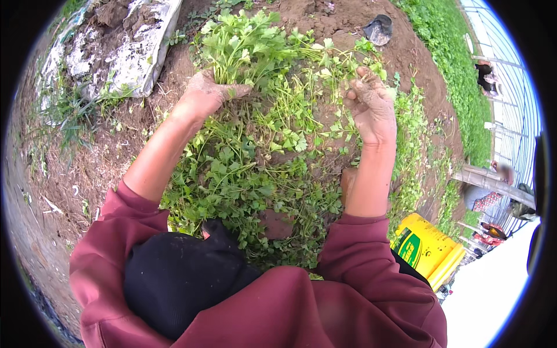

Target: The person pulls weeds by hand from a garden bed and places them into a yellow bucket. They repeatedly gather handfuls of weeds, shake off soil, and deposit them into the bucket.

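Note:
My left hand (208, 92), caked with soil, grips the stems of a bunch of leafy celery-like greens (243, 41). The leaves fan out above the thumb and fingers, away from me. My right hand (370, 100) is muddy too, its fingers curled over the thin stems at the right of the plant patch. Whether it pinches one of those stems cannot be made out. Between and below both hands, loose and flattened greens (230, 174) cover the ground in front of my body.
A soil-streaked white sheet (148, 56) lies at upper left. A dark plastic pot (378, 30) rests on bare soil at upper right. To my right stands a yellow bucket (428, 248), near a brick (348, 185). Other people (487, 202) are along the greenhouse frame at far right.

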### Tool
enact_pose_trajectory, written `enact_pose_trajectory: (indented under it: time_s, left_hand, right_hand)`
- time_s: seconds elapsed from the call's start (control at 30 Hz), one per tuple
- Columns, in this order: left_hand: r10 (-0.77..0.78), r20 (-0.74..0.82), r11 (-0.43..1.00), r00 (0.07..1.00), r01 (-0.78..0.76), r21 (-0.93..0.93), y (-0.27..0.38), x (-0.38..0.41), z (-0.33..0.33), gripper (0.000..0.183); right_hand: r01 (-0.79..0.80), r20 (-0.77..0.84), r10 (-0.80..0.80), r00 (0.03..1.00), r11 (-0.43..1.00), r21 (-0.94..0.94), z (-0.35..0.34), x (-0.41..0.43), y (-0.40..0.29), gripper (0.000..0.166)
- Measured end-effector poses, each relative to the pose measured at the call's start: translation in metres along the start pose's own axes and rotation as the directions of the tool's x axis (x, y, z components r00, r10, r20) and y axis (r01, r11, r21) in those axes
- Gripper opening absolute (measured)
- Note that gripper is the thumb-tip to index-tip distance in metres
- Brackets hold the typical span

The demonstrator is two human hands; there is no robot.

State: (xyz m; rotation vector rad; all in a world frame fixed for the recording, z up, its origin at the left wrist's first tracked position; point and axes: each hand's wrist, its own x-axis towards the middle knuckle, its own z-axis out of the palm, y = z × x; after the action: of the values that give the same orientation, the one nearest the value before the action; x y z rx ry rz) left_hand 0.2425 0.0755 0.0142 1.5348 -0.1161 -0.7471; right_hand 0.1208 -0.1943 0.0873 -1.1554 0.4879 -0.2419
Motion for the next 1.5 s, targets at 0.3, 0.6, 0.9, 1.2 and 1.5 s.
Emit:
enact_pose_trajectory:
  time_s: [0.3, 0.6, 0.9, 1.2, 1.5]
  left_hand:
    - [0.078, 0.275, 0.954, 0.958, 0.009, -0.301, 0.018, -0.019, 0.007, 0.039]
    - [0.049, 0.196, 0.811, 0.979, 0.075, -0.580, 0.008, -0.018, -0.055, 0.029]
    - [-0.328, 0.234, 0.558, 0.915, 0.388, -0.733, -0.026, -0.027, -0.064, 0.023]
    - [0.135, -0.022, 0.727, 0.991, -0.114, -0.677, 0.028, -0.047, -0.107, 0.024]
    - [0.057, -0.039, 0.777, 0.998, -0.069, -0.626, 0.025, -0.038, -0.083, 0.018]
  right_hand:
    - [-0.293, -0.019, 0.321, 0.947, 0.836, -0.463, 0.027, 0.001, 0.020, 0.017]
    - [0.012, 0.005, -0.011, 1.000, 0.878, -0.479, 0.053, 0.010, 0.026, 0.026]
    - [-0.115, -0.074, 0.202, 0.977, 0.203, -0.972, 0.094, -0.005, 0.093, 0.047]
    - [0.553, 0.733, 0.251, 0.633, 0.515, -0.654, 0.143, -0.068, 0.100, 0.050]
    - [0.606, 0.630, 0.307, 0.713, 0.183, -0.774, 0.014, -0.040, 0.025, 0.079]
